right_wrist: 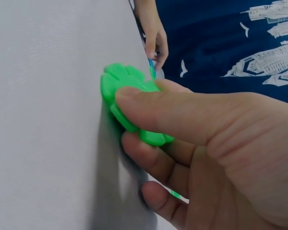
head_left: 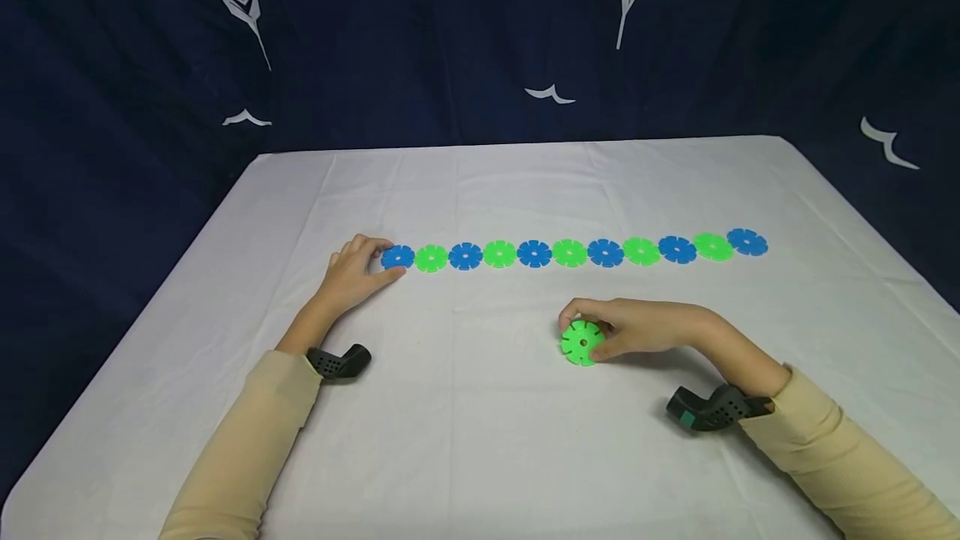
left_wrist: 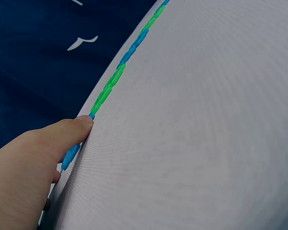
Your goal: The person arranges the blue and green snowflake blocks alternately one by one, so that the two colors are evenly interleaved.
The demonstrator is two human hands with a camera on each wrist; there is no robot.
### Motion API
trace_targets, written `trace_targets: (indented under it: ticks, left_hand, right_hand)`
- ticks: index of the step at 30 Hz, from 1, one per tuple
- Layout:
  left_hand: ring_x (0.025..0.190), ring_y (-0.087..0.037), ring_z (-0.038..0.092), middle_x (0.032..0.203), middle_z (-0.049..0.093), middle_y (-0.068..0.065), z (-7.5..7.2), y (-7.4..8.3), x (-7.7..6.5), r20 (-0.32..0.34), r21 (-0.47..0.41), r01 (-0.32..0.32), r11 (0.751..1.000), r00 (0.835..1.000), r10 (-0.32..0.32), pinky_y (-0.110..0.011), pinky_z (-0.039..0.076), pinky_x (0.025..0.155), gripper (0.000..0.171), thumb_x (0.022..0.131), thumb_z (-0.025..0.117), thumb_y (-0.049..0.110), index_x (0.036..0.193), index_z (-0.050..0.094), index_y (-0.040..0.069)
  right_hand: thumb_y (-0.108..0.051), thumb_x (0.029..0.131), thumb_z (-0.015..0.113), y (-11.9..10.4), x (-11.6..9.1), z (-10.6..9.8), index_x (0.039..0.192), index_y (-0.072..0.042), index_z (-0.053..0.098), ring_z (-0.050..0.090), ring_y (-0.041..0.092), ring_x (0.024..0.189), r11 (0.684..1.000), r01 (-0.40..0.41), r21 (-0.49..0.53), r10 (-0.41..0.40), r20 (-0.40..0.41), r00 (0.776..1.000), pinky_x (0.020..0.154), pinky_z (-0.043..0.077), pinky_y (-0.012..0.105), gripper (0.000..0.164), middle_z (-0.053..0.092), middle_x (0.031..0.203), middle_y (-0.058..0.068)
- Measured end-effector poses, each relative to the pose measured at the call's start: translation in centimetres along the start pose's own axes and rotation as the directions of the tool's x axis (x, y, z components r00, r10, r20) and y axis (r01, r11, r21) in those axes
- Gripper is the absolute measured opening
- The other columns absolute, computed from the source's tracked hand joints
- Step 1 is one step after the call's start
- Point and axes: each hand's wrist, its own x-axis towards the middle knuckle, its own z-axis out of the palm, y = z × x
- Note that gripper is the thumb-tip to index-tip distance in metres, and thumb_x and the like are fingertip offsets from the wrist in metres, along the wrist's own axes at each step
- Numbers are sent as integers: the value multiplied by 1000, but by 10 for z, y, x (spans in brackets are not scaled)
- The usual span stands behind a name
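Note:
A row of notched plastic discs, blue and green by turns, crosses the white table in the head view. At its left end my left hand [head_left: 351,275] pinches a blue notched disc [head_left: 397,257] between thumb and fingers; a green disc [head_left: 431,258] sits beside it. The left wrist view shows the thumb [left_wrist: 77,128] on the row's edge. Nearer to me and right of centre, my right hand [head_left: 637,325] holds a loose green notched disc [head_left: 582,343], its face turned up towards the head camera. In the right wrist view the thumb presses on this green disc [right_wrist: 117,81].
The row's right end is a blue disc [head_left: 747,242], set slightly farther back than the middle ones. White cloth covers the table [head_left: 480,457]. A dark blue patterned curtain [head_left: 420,40] hangs behind it. Black wrist cameras sit on both wrists.

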Motion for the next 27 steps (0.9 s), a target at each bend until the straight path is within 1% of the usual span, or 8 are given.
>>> trace_targets:
  ticks: [4,10,13,18,21,24,27]
  left_hand:
    - [106,-27,42,114,47,-12,0,-1,0,-3,1,-6,1000,1000,6,-43,26,86,58,82,59,45,125,49,8]
    - [105,-26,42,114,47,-12,0,-1,0,-1,-2,-6,1000,1000,6,-42,26,86,58,82,60,45,126,49,8]
    - [105,-26,42,115,47,-12,0,-1,0,0,-2,-8,1000,1000,8,-42,26,86,58,82,60,45,126,49,8]
    - [106,-27,42,115,47,-12,0,-1,1,2,1,-6,1000,1000,6,-43,26,87,59,82,59,46,126,49,8]
    - [105,-26,42,115,47,-12,0,-2,1,4,-1,-6,1000,1000,6,-43,26,86,59,82,60,46,126,49,8]
    - [105,-26,42,114,47,-12,1,-2,1,3,-5,-6,1000,1000,6,-43,25,87,58,82,60,46,125,49,8]
    - [104,-26,42,113,48,-11,1,-1,1,1,-4,-7,1000,1000,7,-43,25,87,58,82,59,45,125,49,8]
  right_hand:
    - [-17,86,60,3,-1,-3,116,-30,49,43,12,77,1000,16,7,-16,-6,1000,66,39,23,34,46,84,-2]
    - [-22,89,57,8,-6,-13,117,-29,54,43,14,76,1000,7,21,-6,-36,999,63,39,24,30,48,87,0]
    - [-22,90,56,10,-10,-20,120,-27,53,46,15,81,999,-14,47,16,-54,998,67,41,25,31,51,93,0]
    - [-25,91,53,15,-20,-35,125,-20,48,55,22,80,993,-54,107,64,-95,993,72,44,31,35,52,95,6]
    - [-25,91,53,20,-26,-45,127,-16,44,58,23,78,990,-77,118,94,-148,984,74,44,33,39,54,91,8]
    - [-25,91,55,26,-33,-54,129,-13,39,59,23,79,986,-100,132,127,-218,968,78,43,35,43,56,89,9]
    - [-25,91,54,33,-40,-62,130,-12,36,60,22,81,981,-132,142,169,-289,942,79,44,34,45,56,97,11]
